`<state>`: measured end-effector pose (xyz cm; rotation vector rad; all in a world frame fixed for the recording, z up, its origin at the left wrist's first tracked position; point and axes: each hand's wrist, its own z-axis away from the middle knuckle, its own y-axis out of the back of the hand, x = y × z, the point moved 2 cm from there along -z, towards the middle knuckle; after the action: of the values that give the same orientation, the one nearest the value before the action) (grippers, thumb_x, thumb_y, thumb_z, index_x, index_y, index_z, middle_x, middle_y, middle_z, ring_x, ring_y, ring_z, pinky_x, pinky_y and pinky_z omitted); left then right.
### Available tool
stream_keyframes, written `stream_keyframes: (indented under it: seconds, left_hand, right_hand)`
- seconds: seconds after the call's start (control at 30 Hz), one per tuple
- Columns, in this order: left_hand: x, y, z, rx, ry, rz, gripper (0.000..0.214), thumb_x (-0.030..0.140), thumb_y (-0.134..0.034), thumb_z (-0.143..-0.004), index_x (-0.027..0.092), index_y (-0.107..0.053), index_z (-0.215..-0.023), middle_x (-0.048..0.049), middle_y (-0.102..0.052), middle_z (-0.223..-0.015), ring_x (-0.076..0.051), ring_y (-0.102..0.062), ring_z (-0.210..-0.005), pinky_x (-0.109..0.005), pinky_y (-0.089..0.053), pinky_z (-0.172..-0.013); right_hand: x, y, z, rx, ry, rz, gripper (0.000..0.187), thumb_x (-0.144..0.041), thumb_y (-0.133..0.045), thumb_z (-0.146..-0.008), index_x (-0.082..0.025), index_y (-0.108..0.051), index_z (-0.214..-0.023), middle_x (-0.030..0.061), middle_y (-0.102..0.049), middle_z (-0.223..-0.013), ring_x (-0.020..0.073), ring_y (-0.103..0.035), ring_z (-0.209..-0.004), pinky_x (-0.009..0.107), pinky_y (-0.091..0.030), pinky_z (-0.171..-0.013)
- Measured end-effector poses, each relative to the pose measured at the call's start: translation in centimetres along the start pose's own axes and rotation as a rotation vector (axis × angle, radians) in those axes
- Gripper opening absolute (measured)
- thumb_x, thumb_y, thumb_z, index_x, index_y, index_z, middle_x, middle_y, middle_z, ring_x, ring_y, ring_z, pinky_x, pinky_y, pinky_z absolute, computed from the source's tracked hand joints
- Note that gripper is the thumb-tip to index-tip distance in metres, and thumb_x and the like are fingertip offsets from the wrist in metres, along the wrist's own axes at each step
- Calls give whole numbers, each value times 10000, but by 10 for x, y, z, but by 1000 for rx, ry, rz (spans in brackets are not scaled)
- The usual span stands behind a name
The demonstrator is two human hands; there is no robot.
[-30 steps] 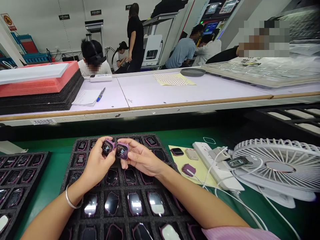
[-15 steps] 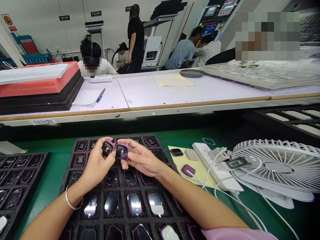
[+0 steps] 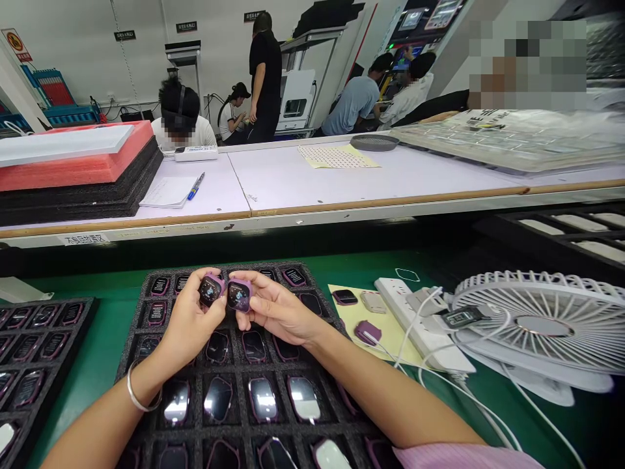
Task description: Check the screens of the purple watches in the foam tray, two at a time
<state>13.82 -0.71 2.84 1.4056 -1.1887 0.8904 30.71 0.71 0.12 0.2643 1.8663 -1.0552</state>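
Above a black foam tray [image 3: 195, 371], my left hand [image 3: 191, 319] is closed on a purple smartwatch body [image 3: 210, 290] without a strap. Its dark screen is lit and faces me. Close beside it, my right hand [image 3: 278, 309] pinches a second purple smartwatch body [image 3: 239, 296], its screen lit too. The two watches are side by side at the same height, nearly touching. Below my hands the tray's compartments hold several similar watches, among them a reflective one [image 3: 263, 400]. Some show lit text; others are dark or glare with reflected light.
A second foam tray [image 3: 51, 352] of watches lies left. To the right are yellow paper [image 3: 393, 326] with a purple charging piece [image 3: 367, 332], a white power strip [image 3: 422, 326], cables and a white fan [image 3: 541, 326]. A shelf [image 3: 288, 189] spans ahead; several people are beyond it.
My hands and both watches hold still. In the background, the people at the right have shifted, one person's arm is raised, and the person at the left has moved slightly.
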Motion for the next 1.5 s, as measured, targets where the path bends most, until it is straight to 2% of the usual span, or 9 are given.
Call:
stream_keyframes:
  seconds: [0.2,0.3,0.37,0.5,0.63,0.73,0.97,1.2,1.5]
  left_hand:
    - [-4,-1,-2,-8,-2,-3,324,260,-627,-800,201,-574,-1115,-14,-629,-943,-157,-579,-840,-284,-462,-771]
    - [-6,-1,-5,29,3,50,331,248,-676,-768,197,-597,-1085,-27,-648,-987,-165,-600,-904,-288,-473,-820]
    - [-7,0,-8,42,57,133,420,269,-714,-745,189,-588,-1138,-41,-656,-1033,-158,-614,-869,-275,-490,-757]
    - [-6,-1,-8,2,202,310,637,346,-704,-768,177,-496,-1347,-33,-658,-977,-80,-548,-566,-224,-422,-505]
    - [-6,-2,-8,-35,214,413,557,355,-670,-799,164,-548,-1308,-13,-654,-890,-79,-579,-525,-225,-453,-494]
    - [-7,-3,-9,-34,207,421,504,326,-682,-785,162,-586,-1251,-27,-672,-919,-99,-630,-550,-243,-506,-518]
    - [-7,-2,-9,-52,206,410,560,290,-700,-766,187,-542,-1293,-47,-678,-1031,-129,-696,-594,-290,-590,-581]
    - [-7,-3,-8,-78,171,405,360,266,-684,-777,187,-558,-1105,-15,-673,-980,-127,-708,-583,-279,-605,-580]
    - [-7,-4,-7,-89,161,378,329,224,-659,-768,190,-548,-1075,-7,-661,-973,-127,-713,-586,-277,-608,-593]
  right_hand:
    - [1,1,0,9,-16,2,436,-339,-793,-832,-248,-609,-1217,-17,-658,-896,108,-664,-690,265,-486,-683]
    - [2,5,-1,66,-29,3,450,-345,-771,-849,-235,-610,-1254,4,-680,-909,124,-676,-732,273,-486,-702]
    - [1,8,-3,128,-41,-16,478,-346,-744,-864,-232,-583,-1299,23,-705,-918,150,-697,-781,286,-489,-721]
    - [-1,14,-7,249,-63,-49,459,-291,-710,-854,-225,-574,-1287,51,-736,-975,175,-721,-792,301,-498,-722]
    - [-4,17,-6,317,-24,30,354,-220,-708,-819,-210,-614,-1160,56,-745,-984,138,-690,-694,274,-479,-661]
    - [-5,16,-5,325,10,110,342,-194,-715,-798,-215,-615,-1125,43,-738,-1003,118,-676,-670,264,-466,-651]
    - [-4,13,-3,305,66,253,354,-158,-681,-805,-221,-604,-1144,26,-697,-1012,109,-650,-674,276,-464,-648]
    - [-4,12,-3,300,81,287,334,-195,-689,-824,-213,-603,-1147,21,-682,-978,108,-650,-659,273,-472,-631]
    - [-4,11,-3,304,86,307,308,-238,-704,-835,-215,-610,-1128,9,-667,-928,110,-639,-640,277,-470,-622]
